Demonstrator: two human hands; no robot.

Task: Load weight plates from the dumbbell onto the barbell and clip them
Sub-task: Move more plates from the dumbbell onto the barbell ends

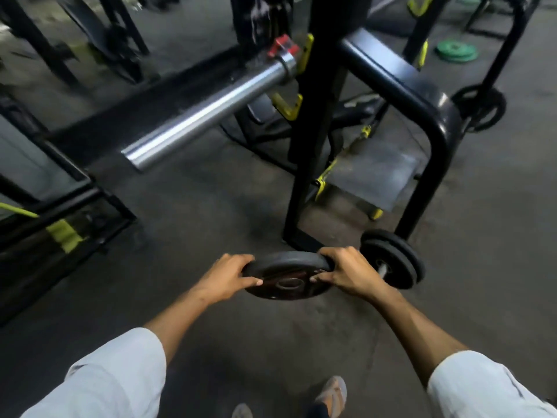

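A round black weight plate [287, 277] with a centre hole is held nearly flat in front of me. My left hand [227, 274] grips its left rim and my right hand [346, 271] grips its right rim. Just right of it, the dumbbell [391, 259] lies on the floor with black plates still on its near end and a bit of steel bar showing. The barbell's bare chrome sleeve [208, 113] juts toward me at upper left. A red clip [281, 46] sits on the bar just past the sleeve collar.
A black rack upright [313, 140] with yellow hooks stands between the plate and the bar's inner part. A curved black frame tube [422, 110] arches to the right. Green plates [456, 51] lie far right on the floor. A black frame [60, 206] stands at left.
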